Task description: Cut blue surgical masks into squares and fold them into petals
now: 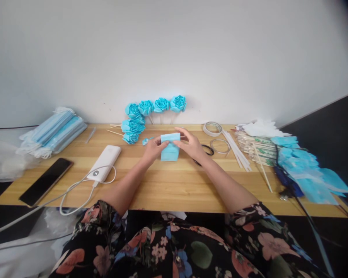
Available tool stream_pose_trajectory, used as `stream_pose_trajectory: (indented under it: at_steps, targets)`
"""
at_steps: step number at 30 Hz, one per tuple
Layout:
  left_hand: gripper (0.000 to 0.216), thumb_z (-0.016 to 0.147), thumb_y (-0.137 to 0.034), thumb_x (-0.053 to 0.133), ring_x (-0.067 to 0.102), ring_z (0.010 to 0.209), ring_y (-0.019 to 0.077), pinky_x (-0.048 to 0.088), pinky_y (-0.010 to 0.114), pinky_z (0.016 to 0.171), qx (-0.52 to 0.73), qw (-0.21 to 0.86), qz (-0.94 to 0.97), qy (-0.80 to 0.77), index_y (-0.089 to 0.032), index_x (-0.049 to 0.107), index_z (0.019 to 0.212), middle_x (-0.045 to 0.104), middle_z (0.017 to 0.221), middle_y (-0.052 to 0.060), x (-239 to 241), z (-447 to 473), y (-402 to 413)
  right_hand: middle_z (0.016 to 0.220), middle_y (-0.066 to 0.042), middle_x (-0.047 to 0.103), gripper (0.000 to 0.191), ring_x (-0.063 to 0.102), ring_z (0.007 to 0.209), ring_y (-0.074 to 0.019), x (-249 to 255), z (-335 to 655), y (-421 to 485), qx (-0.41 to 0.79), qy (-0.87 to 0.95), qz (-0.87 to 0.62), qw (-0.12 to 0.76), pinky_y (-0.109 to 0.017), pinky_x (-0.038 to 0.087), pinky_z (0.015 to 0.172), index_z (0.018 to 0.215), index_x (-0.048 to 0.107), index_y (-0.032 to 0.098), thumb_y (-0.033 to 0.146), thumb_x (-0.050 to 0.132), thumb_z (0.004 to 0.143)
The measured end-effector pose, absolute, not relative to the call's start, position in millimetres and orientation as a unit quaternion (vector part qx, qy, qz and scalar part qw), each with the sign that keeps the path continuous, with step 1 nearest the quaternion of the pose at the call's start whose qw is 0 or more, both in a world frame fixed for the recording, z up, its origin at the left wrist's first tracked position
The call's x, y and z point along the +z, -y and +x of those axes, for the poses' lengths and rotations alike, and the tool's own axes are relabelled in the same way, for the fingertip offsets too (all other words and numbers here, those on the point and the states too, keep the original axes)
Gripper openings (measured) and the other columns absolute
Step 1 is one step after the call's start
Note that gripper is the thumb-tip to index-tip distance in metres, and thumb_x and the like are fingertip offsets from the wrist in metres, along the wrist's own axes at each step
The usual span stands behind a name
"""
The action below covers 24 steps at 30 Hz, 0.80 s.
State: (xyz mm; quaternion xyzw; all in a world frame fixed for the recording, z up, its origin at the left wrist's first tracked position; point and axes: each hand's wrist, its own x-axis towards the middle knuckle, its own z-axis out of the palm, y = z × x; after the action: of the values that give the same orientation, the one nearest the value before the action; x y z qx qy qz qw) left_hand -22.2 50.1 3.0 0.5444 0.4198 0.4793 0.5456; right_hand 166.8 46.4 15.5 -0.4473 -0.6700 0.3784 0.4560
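Both my hands meet over the middle of the wooden table [168, 185] on a light blue folded piece of mask fabric [170, 147]. My left hand [153, 148] pinches its left edge with closed fingers. My right hand [191, 143] grips its top right edge, thumb and fingers pressed on it. Several finished blue fabric roses [153, 110] on sticks lean against the wall just behind. A small blue scrap [146, 141] lies by my left hand.
A stack of blue face masks [53, 132] sits far left, with a phone [45, 181] and a white power bank [104, 163] with cable. Tape rolls [212, 128], scissors [205, 150], white strips, chopstick packs [256, 148] and cut blue pieces [310, 172] lie right.
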Motion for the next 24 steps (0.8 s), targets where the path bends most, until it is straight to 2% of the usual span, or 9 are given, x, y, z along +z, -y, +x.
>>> stream_pose_trajectory:
  at_steps: [4, 8, 11, 14, 18, 24]
  targets:
    - [0.028, 0.075, -0.043, 0.070, 0.056, 0.066, 0.0155, 0.043, 0.026, 0.060, 0.426, 0.472, 0.646, -0.422, -0.016, 0.069, 0.081, 0.063, 0.069, 0.001, 3, -19, -45, 0.114, -0.007, 0.075, 0.043, 0.066, 0.110, -0.0271, 28, 170, -42, 0.296, 0.730, -0.433, 0.438, -0.043, 0.046, 0.102, 0.123, 0.069, 0.026, 0.040, 0.073, 0.083]
    - [0.025, 0.079, -0.040, 0.062, 0.043, 0.060, 0.0118, 0.032, 0.024, 0.056, 0.404, 0.411, 0.703, -0.417, -0.016, 0.062, 0.071, 0.051, 0.062, -0.002, 4, -16, -42, 0.097, -0.006, 0.076, 0.020, 0.067, 0.096, -0.0248, 28, 167, -40, 0.279, 0.747, -0.423, 0.432, -0.039, 0.048, 0.093, 0.094, 0.076, 0.023, 0.040, 0.067, 0.087]
    - [0.028, 0.079, -0.041, 0.061, 0.039, 0.059, 0.0111, 0.030, 0.025, 0.056, 0.401, 0.402, 0.711, -0.414, -0.017, 0.057, 0.067, 0.046, 0.060, -0.003, 5, -16, -42, 0.086, -0.003, 0.074, 0.019, 0.065, 0.085, -0.0211, 28, 166, -39, 0.285, 0.728, -0.430, 0.452, -0.035, 0.048, 0.085, 0.080, 0.071, 0.022, 0.038, 0.065, 0.088]
    - [0.035, 0.079, -0.045, 0.063, 0.037, 0.058, 0.0110, 0.029, 0.025, 0.056, 0.402, 0.403, 0.707, -0.419, -0.018, 0.052, 0.061, 0.042, 0.058, -0.003, 4, -17, -44, 0.084, -0.002, 0.071, 0.022, 0.062, 0.081, -0.0192, 30, 169, -40, 0.307, 0.675, -0.453, 0.495, -0.031, 0.047, 0.077, 0.081, 0.067, 0.021, 0.042, 0.063, 0.088]
    - [0.038, 0.077, -0.052, 0.066, 0.041, 0.059, 0.0118, 0.032, 0.026, 0.057, 0.417, 0.438, 0.675, -0.423, -0.018, 0.057, 0.065, 0.048, 0.060, -0.002, 1, -19, -47, 0.081, -0.002, 0.066, 0.027, 0.057, 0.076, -0.0177, 27, 177, -48, 0.328, 0.616, -0.461, 0.548, -0.030, 0.046, 0.070, 0.082, 0.062, 0.021, 0.048, 0.064, 0.085]
    - [0.040, 0.074, -0.055, 0.070, 0.041, 0.057, 0.0111, 0.032, 0.026, 0.056, 0.424, 0.442, 0.660, -0.436, -0.017, 0.060, 0.064, 0.050, 0.059, -0.002, 2, -20, -49, 0.076, -0.001, 0.064, 0.028, 0.054, 0.068, -0.0158, 16, 183, -58, 0.336, 0.589, -0.470, 0.565, -0.028, 0.044, 0.062, 0.085, 0.061, 0.022, 0.049, 0.062, 0.086]
